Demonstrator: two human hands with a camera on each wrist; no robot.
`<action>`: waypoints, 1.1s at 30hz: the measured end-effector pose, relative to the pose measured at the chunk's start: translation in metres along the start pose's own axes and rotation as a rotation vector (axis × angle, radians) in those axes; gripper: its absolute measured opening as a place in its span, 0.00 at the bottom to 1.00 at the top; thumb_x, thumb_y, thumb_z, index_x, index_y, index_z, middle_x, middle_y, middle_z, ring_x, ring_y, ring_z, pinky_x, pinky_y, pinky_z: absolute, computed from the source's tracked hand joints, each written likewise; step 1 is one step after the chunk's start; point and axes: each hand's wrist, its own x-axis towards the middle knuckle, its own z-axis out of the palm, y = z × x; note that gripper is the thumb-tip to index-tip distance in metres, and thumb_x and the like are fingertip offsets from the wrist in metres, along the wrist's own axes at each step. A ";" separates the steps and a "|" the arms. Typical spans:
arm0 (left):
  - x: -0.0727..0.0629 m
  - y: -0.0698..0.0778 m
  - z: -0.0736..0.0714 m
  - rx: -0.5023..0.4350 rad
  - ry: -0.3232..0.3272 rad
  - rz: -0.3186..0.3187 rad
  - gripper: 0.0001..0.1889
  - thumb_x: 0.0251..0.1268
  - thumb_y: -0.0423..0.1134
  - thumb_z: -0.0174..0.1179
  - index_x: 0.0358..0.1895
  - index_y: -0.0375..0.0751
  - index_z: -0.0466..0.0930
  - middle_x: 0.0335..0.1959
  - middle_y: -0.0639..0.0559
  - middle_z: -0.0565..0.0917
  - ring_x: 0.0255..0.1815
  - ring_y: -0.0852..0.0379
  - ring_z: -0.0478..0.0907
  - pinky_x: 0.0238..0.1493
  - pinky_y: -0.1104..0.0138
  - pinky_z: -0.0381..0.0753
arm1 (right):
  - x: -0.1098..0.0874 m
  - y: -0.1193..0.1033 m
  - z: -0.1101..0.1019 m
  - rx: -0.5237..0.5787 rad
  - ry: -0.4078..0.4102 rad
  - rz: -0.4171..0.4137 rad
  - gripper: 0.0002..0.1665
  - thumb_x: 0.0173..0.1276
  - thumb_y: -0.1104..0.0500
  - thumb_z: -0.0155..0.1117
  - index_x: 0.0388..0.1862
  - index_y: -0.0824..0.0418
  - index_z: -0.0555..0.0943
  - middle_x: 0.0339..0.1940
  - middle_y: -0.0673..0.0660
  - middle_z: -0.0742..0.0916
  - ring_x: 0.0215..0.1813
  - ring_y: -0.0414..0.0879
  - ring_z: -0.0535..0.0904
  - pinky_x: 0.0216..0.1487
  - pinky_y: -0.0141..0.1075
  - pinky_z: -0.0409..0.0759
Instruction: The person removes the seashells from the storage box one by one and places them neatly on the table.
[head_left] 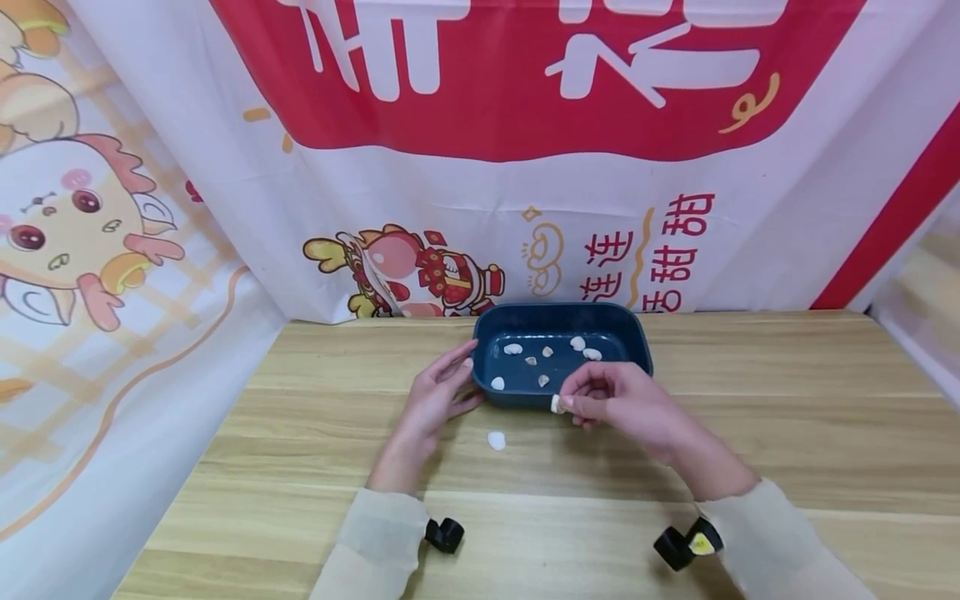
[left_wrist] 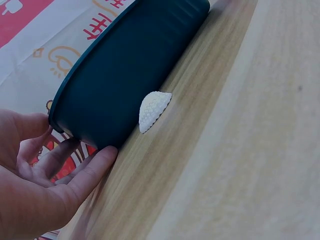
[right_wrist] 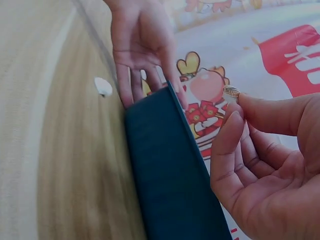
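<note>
A dark blue rectangular box [head_left: 562,401] stands on the table with several small seashells inside. My left hand [head_left: 435,396] holds its left end; in the left wrist view the thumb lies at the rim and the other fingers [left_wrist: 90,175] spread low against the end wall. Over the box's front edge, my right hand [head_left: 618,400] pinches a small ribbed seashell [right_wrist: 230,93] between thumb and forefinger. On the table in front of the box lies a white scallop-edged seashell [head_left: 497,440], also seen in the left wrist view.
A wooden table [head_left: 315,467] extends around the box. Printed cloth [head_left: 420,183] hangs right behind it, with more at the left side. Inside the box, white shells [head_left: 513,349] and small brownish ones [head_left: 543,381] lie scattered.
</note>
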 end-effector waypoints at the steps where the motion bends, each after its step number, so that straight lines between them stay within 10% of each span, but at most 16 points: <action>1: 0.000 0.000 0.000 0.000 0.000 0.001 0.20 0.85 0.43 0.57 0.72 0.66 0.81 0.78 0.53 0.78 0.77 0.45 0.78 0.70 0.46 0.86 | -0.001 0.000 0.001 -0.004 -0.002 0.001 0.11 0.78 0.58 0.70 0.53 0.62 0.85 0.48 0.64 0.89 0.46 0.56 0.85 0.51 0.38 0.90; 33: 0.000 -0.002 0.000 -0.011 0.002 0.003 0.19 0.84 0.44 0.59 0.71 0.65 0.81 0.79 0.53 0.77 0.77 0.44 0.78 0.71 0.45 0.85 | 0.002 0.045 0.030 -0.075 0.061 0.157 0.03 0.75 0.63 0.70 0.44 0.62 0.88 0.36 0.58 0.89 0.33 0.49 0.82 0.30 0.35 0.82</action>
